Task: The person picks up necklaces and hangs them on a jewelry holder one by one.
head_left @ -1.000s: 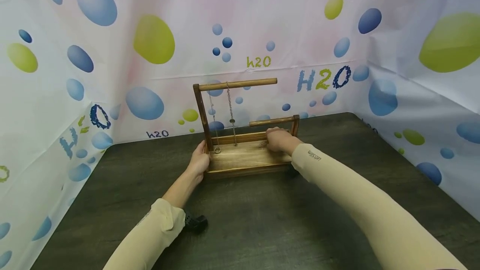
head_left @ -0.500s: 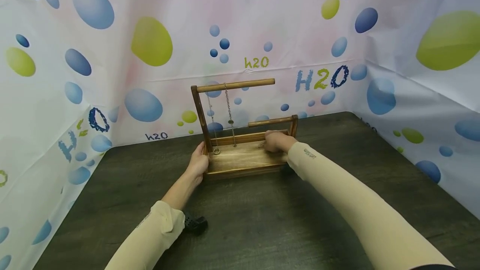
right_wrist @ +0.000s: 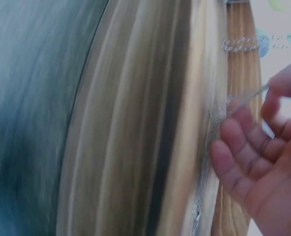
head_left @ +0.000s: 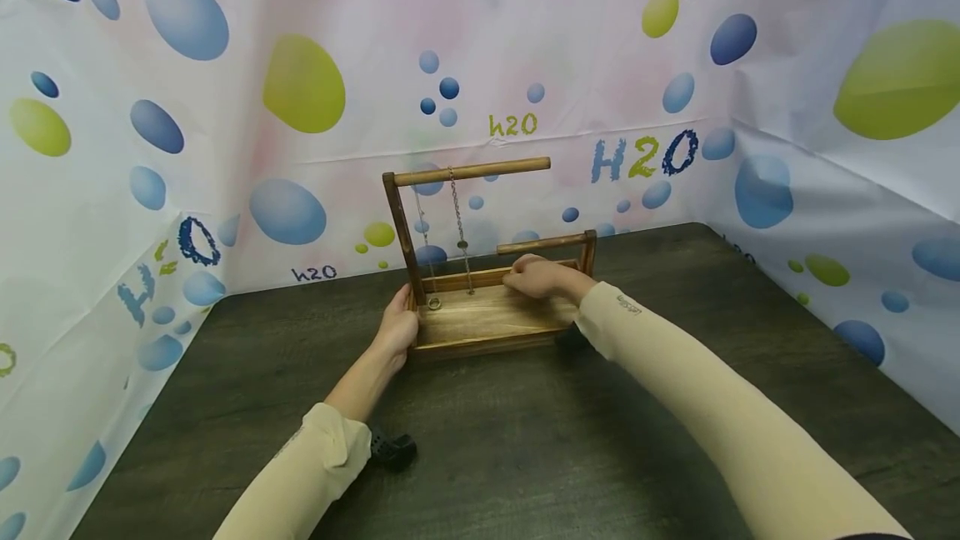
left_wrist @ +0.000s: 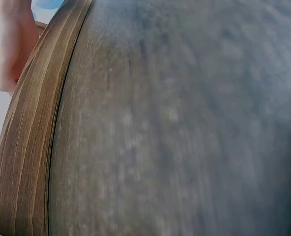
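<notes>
A wooden jewelry stand (head_left: 465,323) with a tray base stands on the dark table. Two necklaces hang from its tall upper bar (head_left: 480,170): one chain (head_left: 457,211) carries a small round pendant, and the other ends in a ring (head_left: 434,303) near the left post. My left hand (head_left: 396,327) grips the tray's left end. Over the right part of the tray, below the short lower bar (head_left: 542,243), is my right hand (head_left: 543,277). In the right wrist view its thumb and forefinger pinch a thin silver chain (right_wrist: 253,94), whose rest trails down along the tray.
Behind and beside the table (head_left: 525,440) hangs a white sheet (head_left: 420,23) with blue and green ovals and H2O lettering. A black device (head_left: 393,450) is at my left wrist. The stand's short right post (head_left: 589,252) rises close beyond my right hand.
My right hand has risen from the tray floor and moved slightly left, its fingers pinching the chain. My left hand keeps its grip on the stand's left end.
</notes>
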Demonstrator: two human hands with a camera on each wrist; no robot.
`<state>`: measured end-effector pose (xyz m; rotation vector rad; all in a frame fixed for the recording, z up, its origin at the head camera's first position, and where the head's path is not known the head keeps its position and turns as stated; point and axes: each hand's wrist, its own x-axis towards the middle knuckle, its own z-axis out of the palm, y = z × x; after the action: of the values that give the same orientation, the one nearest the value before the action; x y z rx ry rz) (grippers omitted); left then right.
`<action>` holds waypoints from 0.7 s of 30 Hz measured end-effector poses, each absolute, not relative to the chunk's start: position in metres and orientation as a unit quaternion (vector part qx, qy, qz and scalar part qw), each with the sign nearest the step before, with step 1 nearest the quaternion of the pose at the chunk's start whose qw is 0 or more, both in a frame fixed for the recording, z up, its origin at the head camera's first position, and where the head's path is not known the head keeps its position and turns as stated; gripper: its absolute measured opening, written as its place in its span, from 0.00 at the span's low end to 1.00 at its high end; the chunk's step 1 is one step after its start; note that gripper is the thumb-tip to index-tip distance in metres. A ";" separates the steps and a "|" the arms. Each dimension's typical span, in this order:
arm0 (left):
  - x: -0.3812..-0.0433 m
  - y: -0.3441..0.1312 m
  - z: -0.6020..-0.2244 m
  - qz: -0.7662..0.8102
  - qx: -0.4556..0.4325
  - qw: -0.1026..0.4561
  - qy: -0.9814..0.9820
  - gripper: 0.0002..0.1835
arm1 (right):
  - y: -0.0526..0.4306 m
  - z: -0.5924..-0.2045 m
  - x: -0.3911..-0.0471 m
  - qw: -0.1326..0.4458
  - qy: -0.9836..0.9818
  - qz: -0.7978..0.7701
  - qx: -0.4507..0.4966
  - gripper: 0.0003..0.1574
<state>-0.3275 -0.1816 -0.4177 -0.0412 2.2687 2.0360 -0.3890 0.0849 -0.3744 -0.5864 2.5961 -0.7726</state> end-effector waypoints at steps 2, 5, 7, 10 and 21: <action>-0.328 -0.182 -0.418 0.666 -0.015 0.048 0.744 0.42 | 0.083 -0.374 -0.389 0.190 0.897 -0.336 -0.217 0.23; -0.328 -0.181 -0.418 0.665 -0.013 0.049 0.745 0.42 | 0.080 -0.374 -0.386 0.212 0.849 -0.440 -0.203 0.20; -0.328 -0.181 -0.418 0.665 -0.012 0.049 0.745 0.42 | 0.077 -0.374 -0.384 0.225 0.822 -0.484 -0.196 0.18; -0.328 -0.180 -0.417 0.666 -0.011 0.049 0.745 0.42 | 0.072 -0.373 -0.381 0.239 0.799 -0.514 -0.199 0.17; -0.325 -0.181 -0.416 0.669 -0.014 0.050 0.741 0.42 | 0.049 -0.364 -0.375 0.258 0.782 -0.531 -0.199 0.15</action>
<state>-0.3250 -0.1812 -0.4155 -0.0430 2.2575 2.0365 -0.3745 0.0491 -0.3643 -0.5391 2.1216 -1.4393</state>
